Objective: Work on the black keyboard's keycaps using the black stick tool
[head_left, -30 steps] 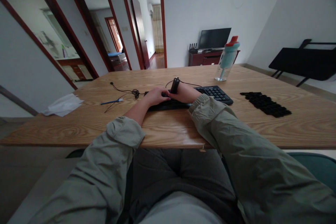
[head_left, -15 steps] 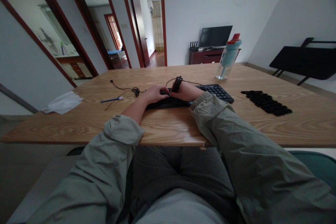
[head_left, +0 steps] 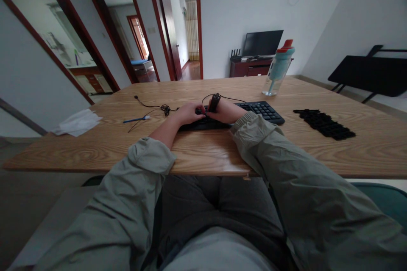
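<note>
A black keyboard lies on the wooden table, its middle and left keys largely covered by my hands. My left hand rests over the left part, thumb and fingertips drawn together; whatever is between them is too small to make out. Close beside it, my right hand is closed over the middle of the keyboard, fingers curled. A dark, rounded, upright object with a shiny top stands at its fingers, seemingly gripped; its kind is unclear. Both sets of fingertips nearly meet.
Left of the keyboard lie a black cable, a thin blue stick with a white end and crumpled white tissue. To the right, several small black pieces lie close together. A clear water bottle stands behind the keyboard.
Both hands stay in nearly the same place, with only slight finger movement. The whole view has shifted a little.
</note>
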`<state>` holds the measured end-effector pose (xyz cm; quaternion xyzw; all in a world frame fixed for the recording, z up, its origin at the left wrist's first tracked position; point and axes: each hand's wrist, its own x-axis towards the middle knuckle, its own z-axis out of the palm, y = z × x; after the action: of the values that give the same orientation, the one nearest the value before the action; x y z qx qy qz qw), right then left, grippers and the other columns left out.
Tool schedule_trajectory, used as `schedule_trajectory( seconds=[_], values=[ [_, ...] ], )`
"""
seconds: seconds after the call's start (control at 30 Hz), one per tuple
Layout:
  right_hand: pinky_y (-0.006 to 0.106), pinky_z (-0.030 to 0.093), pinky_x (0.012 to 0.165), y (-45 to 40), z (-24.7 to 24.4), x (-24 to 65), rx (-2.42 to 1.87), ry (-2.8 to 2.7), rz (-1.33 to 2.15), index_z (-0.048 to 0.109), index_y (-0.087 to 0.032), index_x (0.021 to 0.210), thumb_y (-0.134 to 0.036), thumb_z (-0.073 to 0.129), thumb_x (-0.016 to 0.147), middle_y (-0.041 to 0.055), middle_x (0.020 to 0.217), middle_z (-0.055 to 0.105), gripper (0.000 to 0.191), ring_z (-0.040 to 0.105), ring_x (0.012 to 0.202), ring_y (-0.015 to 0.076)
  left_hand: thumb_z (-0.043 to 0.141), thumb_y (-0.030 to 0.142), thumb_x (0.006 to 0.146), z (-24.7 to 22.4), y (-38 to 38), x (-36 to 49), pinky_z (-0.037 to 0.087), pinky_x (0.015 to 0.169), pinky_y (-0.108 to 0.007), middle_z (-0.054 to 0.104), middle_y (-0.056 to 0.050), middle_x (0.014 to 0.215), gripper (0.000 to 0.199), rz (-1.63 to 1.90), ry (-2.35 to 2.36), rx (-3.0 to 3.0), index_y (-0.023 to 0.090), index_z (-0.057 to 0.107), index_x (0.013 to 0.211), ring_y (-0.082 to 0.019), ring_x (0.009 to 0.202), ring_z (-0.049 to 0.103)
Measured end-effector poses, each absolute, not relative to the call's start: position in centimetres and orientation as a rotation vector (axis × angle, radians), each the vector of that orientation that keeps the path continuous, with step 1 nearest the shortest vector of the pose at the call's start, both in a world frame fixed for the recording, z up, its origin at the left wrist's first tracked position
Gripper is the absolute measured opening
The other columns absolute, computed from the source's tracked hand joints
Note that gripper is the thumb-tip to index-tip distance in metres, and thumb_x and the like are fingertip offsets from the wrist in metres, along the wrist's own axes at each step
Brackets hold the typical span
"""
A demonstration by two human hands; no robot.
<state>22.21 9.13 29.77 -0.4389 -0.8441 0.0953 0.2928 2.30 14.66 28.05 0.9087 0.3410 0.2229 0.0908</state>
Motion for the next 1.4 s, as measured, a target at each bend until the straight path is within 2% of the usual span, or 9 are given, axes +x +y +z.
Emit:
schedule_trajectory(
  seconds=[0.17,0.43,0.6,0.7,0.83,1.13,1.4],
  values=[
    [0.025,0.042,0.067,9.0,29.9,22.6,-1.203,-2.302,0.254,0.066,-0.014,0.089,-0.025,0.061,0.084,0.007,0.084,0.069,0.013,0.06,0.075,0.0166,0.068,0.026,0.078,27.9,14.9,2.2,0.049,0.085,-0.031,0.072,-0.004,0.095,0.018,0.638,1.021,2.683,0.019,0.071,0.094,-0.019,0.09,0.063],
    [0.03,0.044,0.071,7.5,29.4,21.0,-1.432,-2.272,0.029,0.068,-0.016,0.101,-0.037,0.056,0.09,0.0148,0.094,0.07,0.027,0.065,0.083,0.0247,0.067,0.024,0.078,27.9,14.8,2.2,0.049,0.088,-0.032,0.072,-0.004,0.096,0.017,0.633,1.002,2.682,0.019,0.073,0.093,-0.019,0.091,0.064],
    [0.031,0.046,0.075,7.5,29.3,20.8,-1.445,-2.259,0.043,0.068,-0.017,0.108,-0.033,0.058,0.088,0.0139,0.098,0.07,0.027,0.066,0.088,0.0261,0.069,0.024,0.076,28.0,14.5,2.3,0.049,0.088,-0.031,0.073,-0.005,0.098,0.019,0.645,1.001,2.668,0.019,0.074,0.094,-0.02,0.092,0.064],
    [0.03,0.046,0.076,7.8,29.7,20.6,-1.377,-2.301,0.064,0.069,-0.016,0.106,-0.029,0.059,0.087,0.013,0.097,0.071,0.025,0.066,0.089,0.0253,0.069,0.024,0.074,28.0,14.2,2.5,0.049,0.087,-0.031,0.074,-0.005,0.097,0.023,0.667,0.982,2.634,0.019,0.074,0.097,-0.021,0.091,0.065],
    [0.029,0.044,0.072,8.0,30.1,20.7,-1.381,-2.321,0.064,0.071,-0.014,0.096,-0.03,0.059,0.086,0.0137,0.093,0.071,0.021,0.066,0.084,0.0245,0.067,0.026,0.076,27.9,14.1,2.8,0.05,0.085,-0.031,0.074,-0.005,0.092,0.019,0.636,0.935,2.641,0.019,0.075,0.093,-0.021,0.087,0.066],
    [0.026,0.044,0.067,9.8,30.1,21.7,-1.37,-2.293,0.184,0.072,-0.017,0.097,-0.04,0.063,0.087,0.0098,0.092,0.073,0.027,0.066,0.08,0.0203,0.069,0.032,0.077,27.9,14.3,3.2,0.05,0.086,-0.031,0.074,-0.005,0.091,0.016,0.623,1.025,2.67,0.019,0.075,0.083,-0.022,0.091,0.065],
    [0.023,0.046,0.069,11.6,29.7,22.3,-1.212,-2.33,0.298,0.071,-0.017,0.101,-0.041,0.063,0.087,0.007,0.094,0.074,0.029,0.065,0.08,0.0163,0.066,0.032,0.081,27.5,15.0,2.8,0.048,0.092,-0.033,0.073,-0.006,0.102,0.023,0.603,0.986,2.693,0.019,0.075,0.097,-0.022,0.096,0.065]
  ],
)
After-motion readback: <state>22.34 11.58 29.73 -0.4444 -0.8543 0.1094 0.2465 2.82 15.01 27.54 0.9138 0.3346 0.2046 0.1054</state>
